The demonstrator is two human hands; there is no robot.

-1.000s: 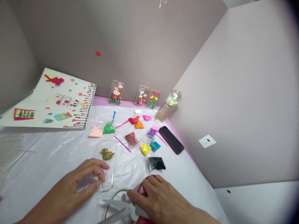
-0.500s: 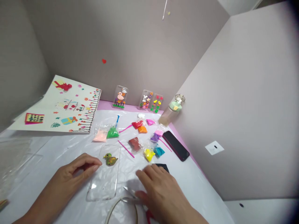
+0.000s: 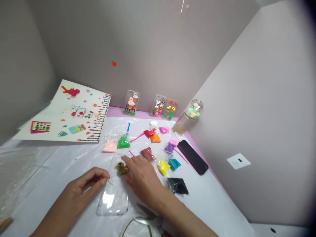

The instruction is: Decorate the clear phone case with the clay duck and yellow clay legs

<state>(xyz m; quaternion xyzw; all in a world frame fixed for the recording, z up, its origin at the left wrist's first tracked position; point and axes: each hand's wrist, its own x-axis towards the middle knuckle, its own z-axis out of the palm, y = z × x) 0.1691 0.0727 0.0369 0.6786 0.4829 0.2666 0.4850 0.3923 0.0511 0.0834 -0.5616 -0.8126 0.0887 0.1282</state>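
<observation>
A clear phone case (image 3: pixel 112 200) lies flat on the white plastic sheet, with a small green-brown clay duck (image 3: pixel 122 169) on its upper part. My left hand (image 3: pixel 87 184) is at the case's left edge, thumb and index finger pinched together; whatever they hold is too small to name. Over the right side of the case, my right hand (image 3: pixel 142 176) has its fingers spread beside the duck, thumb below and index finger above. Its fingertips are at the duck's right side; whether they touch it I cannot tell.
Several colored clay packets, such as a yellow one (image 3: pixel 163 167) and a black one (image 3: pixel 178 186), lie beyond and right. A dark phone (image 3: pixel 193 157), a bottle (image 3: pixel 186 118) and decorated cases (image 3: pixel 131 102) stand or lie farther back. Scissors (image 3: pixel 147 210) are near the front.
My right hand has moved from beside the scissors up and left to the duck, uncovering the black packet. My left hand stays by the case's left edge. The view has shifted slightly.
</observation>
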